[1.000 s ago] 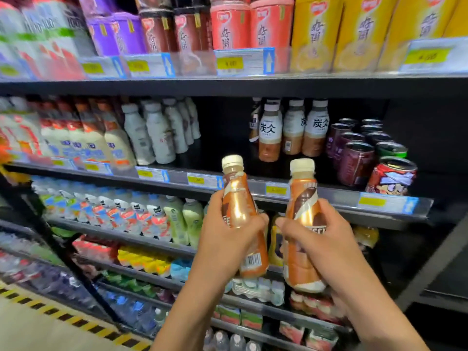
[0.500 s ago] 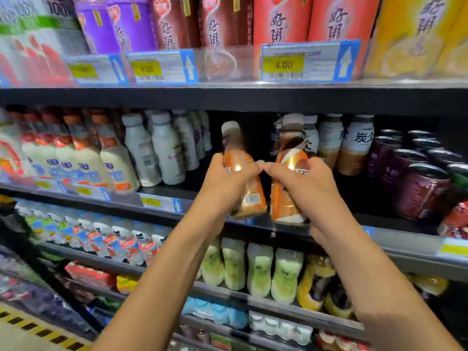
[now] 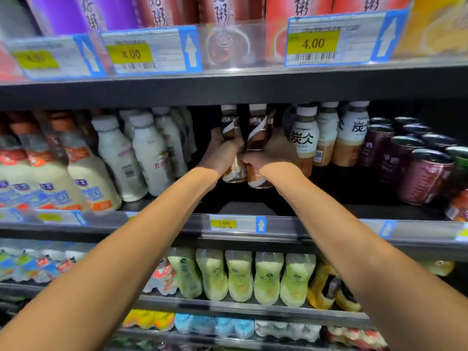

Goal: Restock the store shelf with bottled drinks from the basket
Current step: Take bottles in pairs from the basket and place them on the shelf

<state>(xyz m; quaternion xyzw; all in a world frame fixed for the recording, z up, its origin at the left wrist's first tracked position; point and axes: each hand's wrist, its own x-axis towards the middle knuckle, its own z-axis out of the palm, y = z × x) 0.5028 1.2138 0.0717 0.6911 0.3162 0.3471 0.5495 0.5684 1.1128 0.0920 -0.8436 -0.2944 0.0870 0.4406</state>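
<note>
Two brown coffee bottles with cream caps stand side by side deep in the dark gap of the middle shelf (image 3: pixel 316 228). My left hand (image 3: pixel 220 154) is wrapped around the left coffee bottle (image 3: pixel 229 127). The right coffee bottle (image 3: pixel 257 133) is gripped by my right hand (image 3: pixel 269 158). Both bottles are upright, their bases just above or on the shelf floor; I cannot tell which. The basket is out of view.
White milk bottles (image 3: pixel 149 153) stand left of the gap, and white-and-tan bottles (image 3: pixel 305 138) crowd its right side, with dark red cans (image 3: pixel 420 173) beyond. The upper shelf edge (image 3: pixel 228 84) hangs close over the bottle caps. Green bottles (image 3: pixel 268 277) fill the shelf below.
Both hands have pushed the two bottles forward from in front of the shelf edge into the gap, further back. The view has moved closer to the shelf.
</note>
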